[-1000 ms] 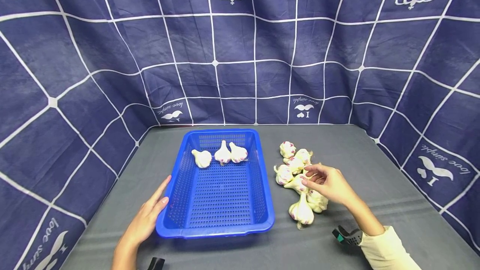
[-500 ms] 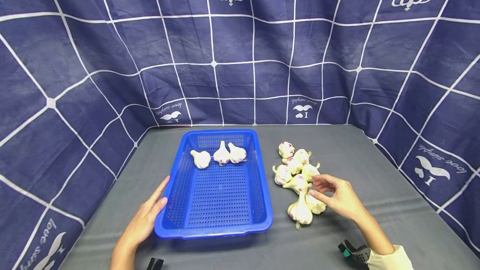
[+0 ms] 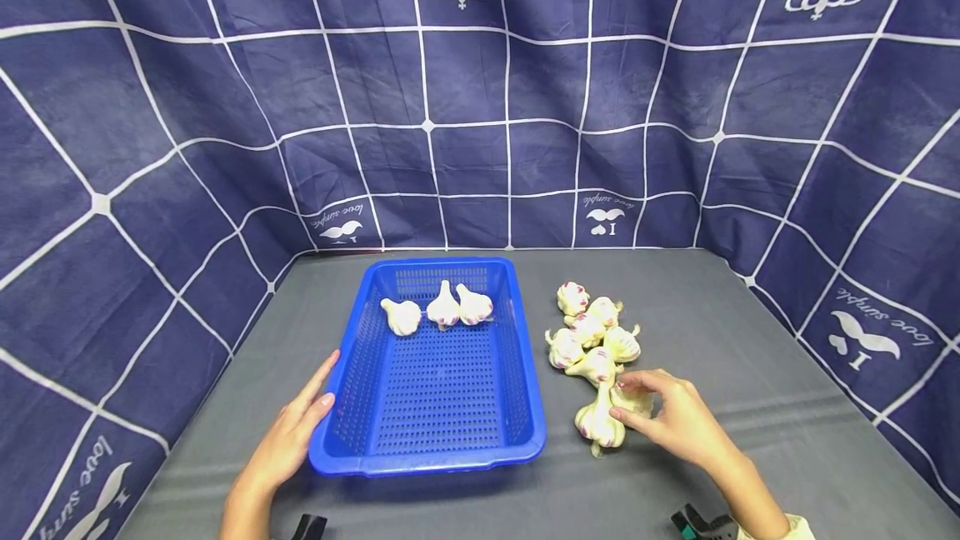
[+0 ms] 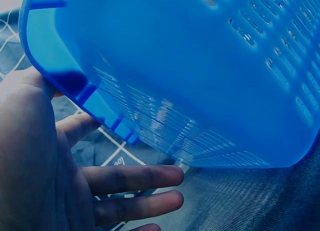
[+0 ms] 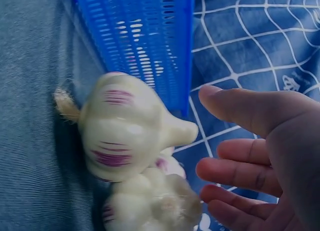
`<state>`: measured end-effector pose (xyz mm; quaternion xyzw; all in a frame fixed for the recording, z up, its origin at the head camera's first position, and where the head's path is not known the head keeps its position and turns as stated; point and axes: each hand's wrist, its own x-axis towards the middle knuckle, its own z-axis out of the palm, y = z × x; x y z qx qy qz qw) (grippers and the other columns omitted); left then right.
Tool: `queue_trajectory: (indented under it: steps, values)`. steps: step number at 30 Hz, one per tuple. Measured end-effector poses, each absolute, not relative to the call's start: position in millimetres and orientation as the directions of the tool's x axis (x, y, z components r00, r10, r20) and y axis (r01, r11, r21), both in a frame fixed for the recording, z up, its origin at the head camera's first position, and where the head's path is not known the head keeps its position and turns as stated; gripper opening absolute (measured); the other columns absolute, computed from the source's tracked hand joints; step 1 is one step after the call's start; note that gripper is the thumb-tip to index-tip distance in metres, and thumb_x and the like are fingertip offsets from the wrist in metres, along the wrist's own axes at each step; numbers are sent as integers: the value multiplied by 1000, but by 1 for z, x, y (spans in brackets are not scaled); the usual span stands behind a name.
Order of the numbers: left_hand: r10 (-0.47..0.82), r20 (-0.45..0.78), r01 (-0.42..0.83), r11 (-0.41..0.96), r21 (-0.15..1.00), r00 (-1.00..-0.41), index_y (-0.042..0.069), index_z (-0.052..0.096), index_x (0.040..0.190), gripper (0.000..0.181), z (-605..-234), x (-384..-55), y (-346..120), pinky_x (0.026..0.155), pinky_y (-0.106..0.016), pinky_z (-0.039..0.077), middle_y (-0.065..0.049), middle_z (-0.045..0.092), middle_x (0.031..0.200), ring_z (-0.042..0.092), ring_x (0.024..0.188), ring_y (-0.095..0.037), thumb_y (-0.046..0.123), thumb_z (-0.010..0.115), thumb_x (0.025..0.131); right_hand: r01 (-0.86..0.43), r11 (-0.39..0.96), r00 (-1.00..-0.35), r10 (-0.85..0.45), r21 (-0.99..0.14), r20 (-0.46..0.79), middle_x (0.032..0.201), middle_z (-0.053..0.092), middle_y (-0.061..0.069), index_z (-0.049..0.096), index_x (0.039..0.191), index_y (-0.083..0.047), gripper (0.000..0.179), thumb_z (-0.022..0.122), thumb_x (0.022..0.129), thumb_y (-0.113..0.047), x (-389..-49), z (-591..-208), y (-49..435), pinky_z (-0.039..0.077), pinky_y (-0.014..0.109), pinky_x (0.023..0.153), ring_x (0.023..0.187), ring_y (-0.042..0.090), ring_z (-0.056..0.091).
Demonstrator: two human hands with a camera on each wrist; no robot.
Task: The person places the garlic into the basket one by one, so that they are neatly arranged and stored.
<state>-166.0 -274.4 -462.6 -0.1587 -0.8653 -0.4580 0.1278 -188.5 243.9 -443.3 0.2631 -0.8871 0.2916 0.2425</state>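
Against the left side of a blue plastic basket (image 3: 427,464), my left hand (image 3: 279,442) rests with its fingers stretched out; the left wrist view shows the thumb side at the rim (image 4: 75,93). Three garlic bulbs (image 3: 405,318) lie at the far end inside the basket. On the right, my right hand (image 3: 678,417) hovers at the near end of a loose pile of garlic. Its thumb and fingers are apart, next to a long-necked bulb (image 5: 122,131) and a rounder bulb (image 5: 150,203). That rounder one is partly covered by the fingers in the head view.
Several more garlic bulbs (image 3: 587,329) lie in the pile reaching back along the basket's right side. A grey cloth (image 3: 720,315) covers the table. Dark blue curtains (image 3: 468,165) with white grid lines enclose the back and both sides.
My right hand has drawn back from the middle of the garlic pile, then come down over the near bulbs. The left hand and basket stay in place.
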Motion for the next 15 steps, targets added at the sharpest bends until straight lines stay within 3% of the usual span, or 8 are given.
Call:
queue_trajectory:
  steps: [4,10,15]
  values:
    - [162,360,389,527,756,-919,18,30,157,52,-463,-166,-274,97,-2,22,-22,34,154,29,127,18,14,40,106,-628,714,-704,-351,-311,617,91,70,-6,74,92,-11,39,94,60,-18,-191,-451,243,46,19,75,85,11,64]
    - [153,346,371,540,755,-926,20,30,157,52,-462,-165,-274,96,-2,22,-20,35,154,29,125,17,16,40,106,-653,709,-686,-404,-267,605,96,67,-3,74,95,-12,45,95,57,-25,-190,-457,240,52,34,73,91,15,62]
    - [153,344,370,540,756,-926,20,30,157,52,-462,-165,-274,96,-2,22,-21,35,154,29,125,17,16,39,106,-654,707,-695,-421,-268,583,95,68,-4,75,96,-12,49,96,55,-29,-189,-459,237,52,37,74,93,17,59]
